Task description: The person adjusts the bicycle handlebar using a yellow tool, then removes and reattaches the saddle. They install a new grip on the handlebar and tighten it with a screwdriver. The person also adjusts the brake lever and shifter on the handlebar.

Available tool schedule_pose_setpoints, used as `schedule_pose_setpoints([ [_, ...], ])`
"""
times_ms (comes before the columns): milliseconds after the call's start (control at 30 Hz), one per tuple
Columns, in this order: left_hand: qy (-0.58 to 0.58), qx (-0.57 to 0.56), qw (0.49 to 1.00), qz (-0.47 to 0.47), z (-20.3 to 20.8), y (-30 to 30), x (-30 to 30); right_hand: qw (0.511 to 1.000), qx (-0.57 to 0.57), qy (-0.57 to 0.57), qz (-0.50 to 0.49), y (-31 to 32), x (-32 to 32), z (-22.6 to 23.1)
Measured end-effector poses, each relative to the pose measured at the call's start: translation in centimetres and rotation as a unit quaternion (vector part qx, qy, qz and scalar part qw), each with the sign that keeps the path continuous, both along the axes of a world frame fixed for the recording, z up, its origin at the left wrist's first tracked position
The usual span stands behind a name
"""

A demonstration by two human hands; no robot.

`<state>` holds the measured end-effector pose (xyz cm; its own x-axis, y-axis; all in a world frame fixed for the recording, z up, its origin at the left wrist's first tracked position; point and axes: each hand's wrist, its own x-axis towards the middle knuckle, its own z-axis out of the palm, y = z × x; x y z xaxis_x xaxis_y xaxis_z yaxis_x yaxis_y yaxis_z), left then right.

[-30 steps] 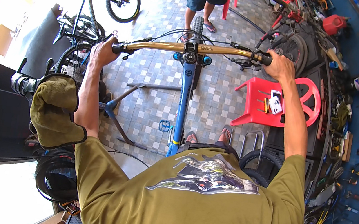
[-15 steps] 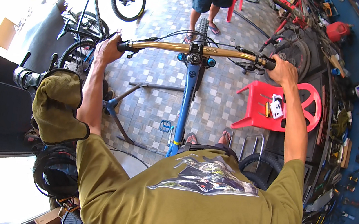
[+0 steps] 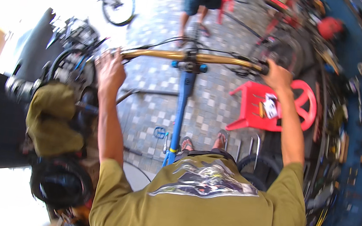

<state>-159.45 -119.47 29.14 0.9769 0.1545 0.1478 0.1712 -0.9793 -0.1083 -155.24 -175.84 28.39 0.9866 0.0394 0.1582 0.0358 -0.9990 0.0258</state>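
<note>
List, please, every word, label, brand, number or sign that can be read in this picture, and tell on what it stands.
No text can be read with certainty.
Gold handlebar: any marking is too blurred.
Blue bicycle frame: small mark near the top, too blurred.
Olive shirt: chest picture; any lettering is too small.
White item on the red chair: dark marks, too blurred.

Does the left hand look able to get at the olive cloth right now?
Probably yes: the olive cloth hangs left of the left forearm, nothing visibly covering it, and the left hand, at the end of the gold handlebar, looks open, though blurred.
</note>
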Motion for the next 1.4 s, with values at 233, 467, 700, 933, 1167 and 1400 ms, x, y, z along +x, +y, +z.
schedule_pose_setpoints([
  [233,-0.138,-0.186,0.926,-0.297,4.7,-19.5,-1.5,0.992,-0.047,-0.114,0.009,3.2,-2.8,0.2],
  [467,-0.016,-0.233,0.869,-0.435,2.1,-36.9,2.5,0.964,0.157,-0.213,-0.006,1.3,-16.2,0.2],
  [700,-0.165,-0.122,0.879,-0.429,-3.1,-41.4,2.7,0.908,0.185,-0.236,-0.293,-15.3,-27.6,-3.4],
  [933,-0.145,-0.116,0.892,-0.411,-3.4,-41.2,2.2,0.822,0.204,-0.223,-0.483,-31.0,-33.4,-6.3],
  [1167,-0.118,-0.112,0.909,-0.385,-3.0,-40.2,2.4,0.834,0.204,-0.246,-0.450,-48.5,-26.7,-9.3],
  [1400,-0.098,-0.143,0.910,-0.377,-2.3,-39.9,1.9,0.857,0.074,-0.124,-0.494,-57.3,-17.2,-10.3],
])
